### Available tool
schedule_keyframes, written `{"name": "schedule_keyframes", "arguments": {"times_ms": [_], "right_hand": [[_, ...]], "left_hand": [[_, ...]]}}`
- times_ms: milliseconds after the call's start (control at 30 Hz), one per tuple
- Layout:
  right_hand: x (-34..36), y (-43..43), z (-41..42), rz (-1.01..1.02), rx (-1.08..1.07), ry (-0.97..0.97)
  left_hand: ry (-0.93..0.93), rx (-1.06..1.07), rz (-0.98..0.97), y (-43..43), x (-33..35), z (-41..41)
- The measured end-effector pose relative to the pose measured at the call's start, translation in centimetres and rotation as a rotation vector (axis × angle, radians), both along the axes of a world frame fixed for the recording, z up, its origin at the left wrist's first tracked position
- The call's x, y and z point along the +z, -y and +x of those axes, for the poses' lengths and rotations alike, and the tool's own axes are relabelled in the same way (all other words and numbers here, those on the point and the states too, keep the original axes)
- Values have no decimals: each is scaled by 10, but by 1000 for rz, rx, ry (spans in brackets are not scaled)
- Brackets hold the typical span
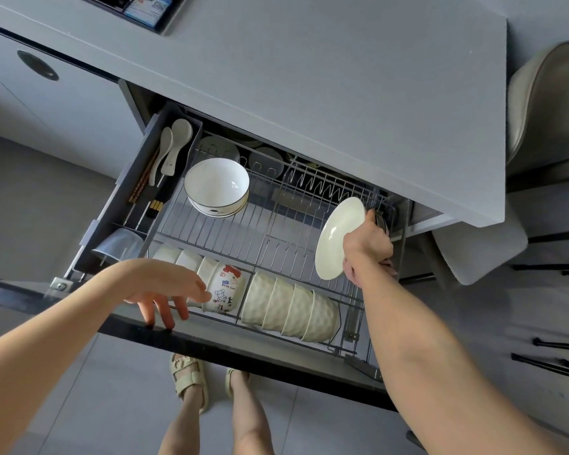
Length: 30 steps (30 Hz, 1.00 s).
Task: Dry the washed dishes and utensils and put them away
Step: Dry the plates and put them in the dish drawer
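The left grip (165, 290), fingers spread, hangs by the drawer (243, 351) front at lower left, probably to steady it. At centre right the right grip (368, 247) pinches the plate (334, 234) on edge above the rack (309, 188), likely for slotting upright.

We log a plain cream plate (335, 238). We see a white bowl (216, 183) with a thin dark rim line. The printed bowl (225, 287) is white with red and blue cartoon bears. The stack (289, 307) is cream, dimpled all over. Spoons (174, 142) white, chopsticks (142, 182) brown. Counter (309, 77) pale grey, drawer front (243, 348) black, sandals (191, 379) beige.
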State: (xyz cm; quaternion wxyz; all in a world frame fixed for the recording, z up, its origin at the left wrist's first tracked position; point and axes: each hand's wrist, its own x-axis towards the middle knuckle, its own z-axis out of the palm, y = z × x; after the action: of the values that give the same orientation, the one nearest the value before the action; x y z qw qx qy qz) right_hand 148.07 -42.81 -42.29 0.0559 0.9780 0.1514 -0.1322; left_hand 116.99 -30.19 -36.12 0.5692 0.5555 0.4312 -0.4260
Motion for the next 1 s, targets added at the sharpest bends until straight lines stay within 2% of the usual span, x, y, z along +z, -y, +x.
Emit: {"name": "schedule_keyframes", "arguments": {"times_ms": [433, 700, 833, 933, 1000], "right_hand": [[4, -19, 13, -120, 63, 111], [-10, -22, 6, -119, 12, -16], [9, -19, 6, -55, 7, -60], [26, -12, -3, 23, 78, -52], [43, -10, -13, 165, 138, -67]], "left_hand": [[-2, -31, -67, -10, -3, 1], [-4, -54, -63, -12, -2, 2], [-11, 3, -27, -13, 0, 4], [38, 18, 125, -13, 2, 4], [93, 106, 213, -15, 6, 5]]}}
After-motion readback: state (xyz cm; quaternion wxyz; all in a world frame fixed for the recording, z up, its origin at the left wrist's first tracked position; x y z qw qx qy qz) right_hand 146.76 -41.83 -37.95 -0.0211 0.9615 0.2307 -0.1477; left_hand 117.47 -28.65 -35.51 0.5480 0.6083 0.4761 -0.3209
